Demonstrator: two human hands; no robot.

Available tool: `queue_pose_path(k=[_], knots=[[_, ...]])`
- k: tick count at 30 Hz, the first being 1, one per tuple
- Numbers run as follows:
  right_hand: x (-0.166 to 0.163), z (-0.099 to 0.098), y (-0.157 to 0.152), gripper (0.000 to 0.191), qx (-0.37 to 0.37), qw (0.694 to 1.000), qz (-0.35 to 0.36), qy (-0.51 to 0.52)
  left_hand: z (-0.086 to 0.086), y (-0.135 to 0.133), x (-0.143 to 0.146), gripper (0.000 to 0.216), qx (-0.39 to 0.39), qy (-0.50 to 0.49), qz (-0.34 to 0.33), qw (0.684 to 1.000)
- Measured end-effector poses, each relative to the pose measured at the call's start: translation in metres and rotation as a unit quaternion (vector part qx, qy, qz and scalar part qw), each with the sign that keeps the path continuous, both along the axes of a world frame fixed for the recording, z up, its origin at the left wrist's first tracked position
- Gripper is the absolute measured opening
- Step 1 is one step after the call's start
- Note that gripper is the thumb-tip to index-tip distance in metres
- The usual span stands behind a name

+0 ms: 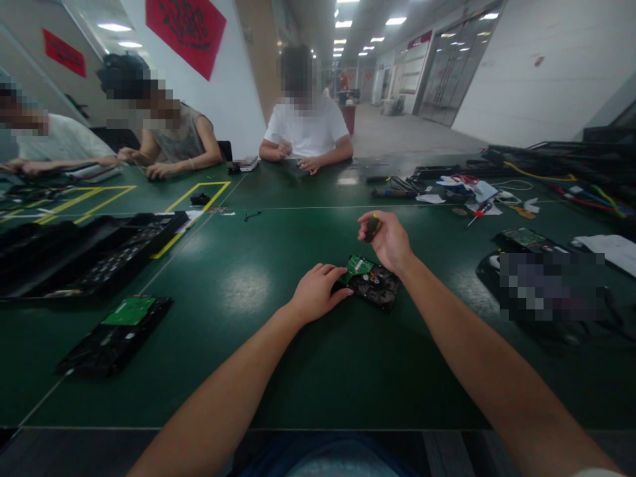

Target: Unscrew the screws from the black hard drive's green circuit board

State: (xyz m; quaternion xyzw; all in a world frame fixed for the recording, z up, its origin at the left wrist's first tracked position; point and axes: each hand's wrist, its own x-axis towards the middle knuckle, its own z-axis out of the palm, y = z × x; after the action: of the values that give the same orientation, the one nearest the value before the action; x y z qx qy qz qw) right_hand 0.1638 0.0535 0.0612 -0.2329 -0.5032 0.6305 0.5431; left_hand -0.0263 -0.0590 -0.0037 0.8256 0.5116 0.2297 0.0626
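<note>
Far left, long black plastic trays (89, 255) lie on the bench (248, 371), which has a matte green mat with yellow tape lines. Near them lies a flat black drive with a green circuit board (118, 331) on top. At centre, the left hand (320, 291) grasps the left corner of the hard drive (373, 285), fingers on top and thumb at the side. The hard drive is a dark, rectangular metal case lying flat on the bench, with its green board partly showing. Just above it the right hand (388, 240) is clenched around a stubby, dark, rounded tool handle (371, 229); the tip is hidden. Further right are a bare green board (524, 236), a red-handled screwdriver (479, 212), white paper scraps and tangled coloured cables (586, 192). Three people sit across the bench.
</note>
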Motion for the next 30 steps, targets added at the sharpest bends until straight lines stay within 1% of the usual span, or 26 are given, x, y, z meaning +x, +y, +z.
queue_pose_path(k=[5, 8, 11, 14, 18, 22, 26, 30], knots=[[-0.003, -0.001, -0.002, 0.026, 0.016, 0.999, -0.032, -0.009, -0.001, 0.001, 0.0, 0.054, -0.003, 0.004, 0.003, 1.0], [-0.004, -0.001, -0.004, 0.021, 0.023, 0.999, -0.038, -0.006, -0.001, 0.0, 0.001, 0.054, 0.0, 0.0, 0.001, 1.0], [-0.004, 0.0, -0.005, 0.019, 0.016, 1.0, -0.026, 0.005, -0.001, 0.0, 0.001, 0.054, 0.006, -0.013, 0.0, 1.0], [-0.004, 0.002, -0.006, 0.018, 0.006, 1.0, -0.004, 0.022, -0.004, 0.001, 0.0, 0.048, 0.009, -0.034, 0.001, 0.999], [-0.004, 0.004, -0.007, 0.025, 0.011, 1.0, 0.007, 0.014, -0.01, 0.004, -0.001, 0.038, 0.017, -0.048, 0.0, 0.999], [-0.004, 0.003, -0.007, 0.035, 0.015, 1.0, 0.014, 0.013, -0.012, 0.005, -0.001, 0.037, 0.027, -0.046, -0.006, 0.999], [-0.004, 0.001, -0.006, 0.029, 0.01, 1.0, -0.012, -0.01, -0.011, 0.004, -0.001, 0.037, 0.029, -0.049, -0.008, 0.998], [-0.005, -0.001, -0.004, 0.024, 0.022, 0.999, -0.042, -0.01, -0.009, 0.003, 0.0, 0.037, 0.027, -0.047, -0.005, 0.999]])
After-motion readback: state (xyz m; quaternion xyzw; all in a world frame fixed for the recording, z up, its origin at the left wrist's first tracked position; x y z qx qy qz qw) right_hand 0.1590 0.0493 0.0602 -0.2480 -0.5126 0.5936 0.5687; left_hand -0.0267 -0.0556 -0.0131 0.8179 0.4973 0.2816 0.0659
